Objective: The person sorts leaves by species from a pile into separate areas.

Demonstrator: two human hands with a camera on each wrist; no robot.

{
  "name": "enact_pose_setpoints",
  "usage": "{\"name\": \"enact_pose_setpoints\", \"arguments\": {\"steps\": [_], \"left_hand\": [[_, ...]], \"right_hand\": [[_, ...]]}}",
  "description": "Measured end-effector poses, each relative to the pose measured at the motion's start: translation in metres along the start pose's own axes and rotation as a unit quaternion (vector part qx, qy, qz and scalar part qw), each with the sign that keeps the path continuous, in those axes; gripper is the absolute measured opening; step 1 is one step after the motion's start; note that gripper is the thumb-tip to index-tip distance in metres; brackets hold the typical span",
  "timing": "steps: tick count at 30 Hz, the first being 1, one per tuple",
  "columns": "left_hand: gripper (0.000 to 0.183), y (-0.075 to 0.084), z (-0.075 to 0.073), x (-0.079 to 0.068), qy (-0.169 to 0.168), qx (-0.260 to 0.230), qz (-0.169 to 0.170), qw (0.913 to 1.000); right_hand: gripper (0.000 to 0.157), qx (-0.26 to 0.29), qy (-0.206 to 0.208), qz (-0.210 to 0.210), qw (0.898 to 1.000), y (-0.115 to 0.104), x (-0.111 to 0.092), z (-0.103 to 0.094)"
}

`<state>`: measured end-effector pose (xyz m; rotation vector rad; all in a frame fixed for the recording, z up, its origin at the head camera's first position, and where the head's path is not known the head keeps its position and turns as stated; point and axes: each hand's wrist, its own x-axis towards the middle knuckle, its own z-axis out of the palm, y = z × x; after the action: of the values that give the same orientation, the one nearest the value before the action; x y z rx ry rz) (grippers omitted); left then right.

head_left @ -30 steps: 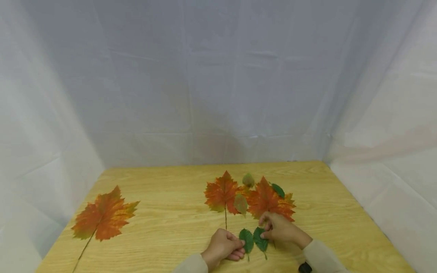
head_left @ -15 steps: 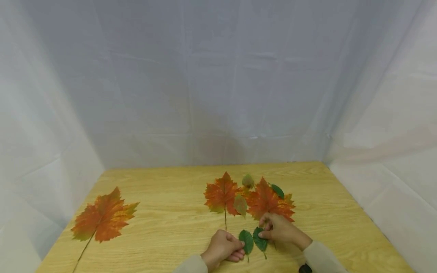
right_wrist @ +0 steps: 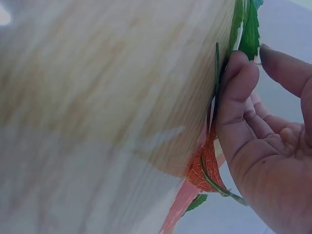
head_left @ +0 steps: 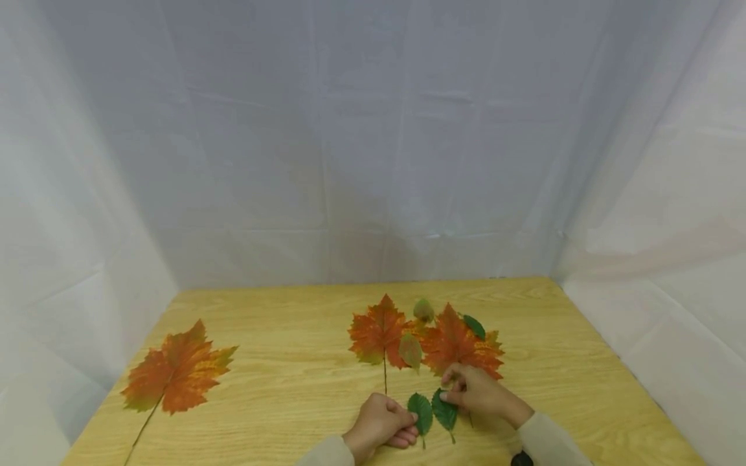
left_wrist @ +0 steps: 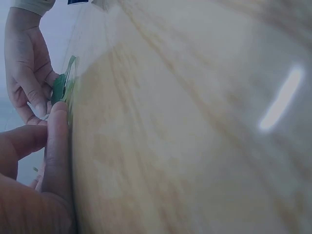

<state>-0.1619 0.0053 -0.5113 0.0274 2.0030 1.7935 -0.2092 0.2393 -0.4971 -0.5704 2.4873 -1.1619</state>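
Note:
Two green serrated leaves lie side by side near the table's front edge in the head view. My left hand (head_left: 381,421) pinches the edge of the left green leaf (head_left: 421,413). My right hand (head_left: 478,391), its thumb over the blade, holds the upper edge of the right green leaf (head_left: 445,413). The leaves' inner edges are close together, stems toward me. In the right wrist view, thumb and forefinger of the right hand (right_wrist: 268,122) meet the green leaf (right_wrist: 251,34). The left wrist view shows the left fingers low against the table beside a green leaf (left_wrist: 59,87).
Behind the hands lie two orange maple leaves, one left (head_left: 381,327) and one right (head_left: 451,340), partly overlapped by small yellow-green leaves (head_left: 410,349) and a dark green leaf (head_left: 474,325). Another maple leaf (head_left: 177,369) lies far left on the wooden table (head_left: 280,362). White sheets surround it.
The right thumb has shifted slightly up and left on the right green leaf. The left hand and the other leaves stay practically where they were.

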Motion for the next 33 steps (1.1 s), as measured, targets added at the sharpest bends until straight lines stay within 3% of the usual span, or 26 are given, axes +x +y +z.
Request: {"name": "enact_pose_setpoints", "arguments": {"steps": [9, 14, 19, 22, 25, 33], "left_hand": [[0.013, -0.001, -0.002, 0.001, 0.000, -0.003, 0.000, 1.0000], [0.014, 0.000, -0.002, 0.000, 0.001, -0.002, 0.000, 1.0000], [0.014, 0.000, -0.003, -0.001, -0.003, -0.008, -0.002, 1.0000], [0.014, -0.001, -0.003, 0.000, -0.003, -0.008, -0.002, 1.0000], [0.014, -0.001, -0.003, 0.001, -0.004, -0.006, -0.003, 1.0000], [0.013, 0.001, -0.002, 0.000, -0.009, -0.009, -0.011, 0.9999]], "right_hand": [[0.027, 0.031, -0.014, -0.015, 0.999, 0.008, 0.004, -0.007], [0.029, 0.077, -0.017, -0.024, 0.997, 0.005, 0.004, -0.027], [0.034, 0.076, 0.085, -0.019, 0.993, -0.003, 0.009, -0.065], [0.036, 0.061, 0.163, 0.010, 0.985, -0.001, 0.017, -0.087], [0.037, 0.050, 0.211, 0.051, 0.975, 0.008, 0.028, -0.100], [0.044, 0.042, 0.215, 0.146, 0.965, 0.041, 0.052, -0.097]]}}
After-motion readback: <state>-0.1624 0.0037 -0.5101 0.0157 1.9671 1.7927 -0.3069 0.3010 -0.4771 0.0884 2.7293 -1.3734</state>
